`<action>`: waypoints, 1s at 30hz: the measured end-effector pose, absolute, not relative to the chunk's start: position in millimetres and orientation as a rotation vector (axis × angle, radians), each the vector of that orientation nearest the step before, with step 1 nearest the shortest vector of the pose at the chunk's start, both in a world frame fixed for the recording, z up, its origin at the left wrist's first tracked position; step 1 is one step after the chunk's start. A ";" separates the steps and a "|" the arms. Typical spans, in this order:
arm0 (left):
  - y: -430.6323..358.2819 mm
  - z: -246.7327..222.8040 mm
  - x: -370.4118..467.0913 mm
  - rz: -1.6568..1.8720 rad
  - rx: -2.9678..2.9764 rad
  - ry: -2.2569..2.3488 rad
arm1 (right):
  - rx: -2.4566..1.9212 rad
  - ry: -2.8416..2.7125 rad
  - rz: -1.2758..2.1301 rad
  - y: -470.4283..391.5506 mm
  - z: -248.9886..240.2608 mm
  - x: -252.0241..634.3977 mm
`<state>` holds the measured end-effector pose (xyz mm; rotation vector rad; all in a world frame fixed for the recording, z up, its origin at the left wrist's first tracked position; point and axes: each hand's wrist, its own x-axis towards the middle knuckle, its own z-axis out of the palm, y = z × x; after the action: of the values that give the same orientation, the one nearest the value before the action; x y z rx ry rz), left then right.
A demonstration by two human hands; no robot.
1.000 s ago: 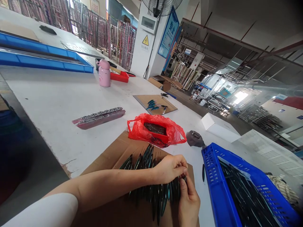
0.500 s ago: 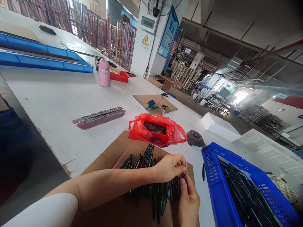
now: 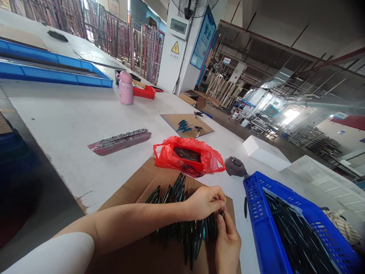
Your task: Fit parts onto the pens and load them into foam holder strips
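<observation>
A: How many hands are there?

B: Two. The left hand (image 3: 203,203) is narrow, with its fingers pinched in. I can't tell what is in it. The right hand (image 3: 229,243) pinches a little dark bit (image 3: 221,213) with thumb and finger. The tips of both hands are together.

A: And the shiny dark sticks (image 3: 190,241)?

B: Too many to count! They lie on one big brown card (image 3: 134,186), under and beside the hands. One loose stick (image 3: 245,207) lies off the card, near the one deep blue basket (image 3: 258,213). That basket holds lots more.

A: What else can you count?

B: One red bag (image 3: 168,156) with dark thin things inside, one gray lump (image 3: 235,166), one white box (image 3: 265,153), one pink bottle (image 3: 126,91), one red tray (image 3: 145,92) and one long pink and silver pack (image 3: 119,142). A small board (image 3: 168,121) has a few blue bits on it.

A: What is the table (image 3: 71,114) like?

B: White and flat, with a chipped edge. One light blue tray (image 3: 57,76) sits on it, far left.

A: And the room?

B: Big. I see one fan (image 3: 195,5), one yellow sign (image 3: 175,48) on a white post (image 3: 168,68), and lots of racks (image 3: 114,36).
</observation>
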<state>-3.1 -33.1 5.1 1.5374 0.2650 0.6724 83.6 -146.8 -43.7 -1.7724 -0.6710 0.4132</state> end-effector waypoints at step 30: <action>19.0 14.6 -6.4 0.755 1.734 0.608 | -2.116 -0.993 0.186 -133.5 -66.1 85.1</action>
<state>-6.4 19.0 14.6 1.7341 0.6085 0.7550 85.1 -133.5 -66.1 -2.1165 -0.9931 0.1855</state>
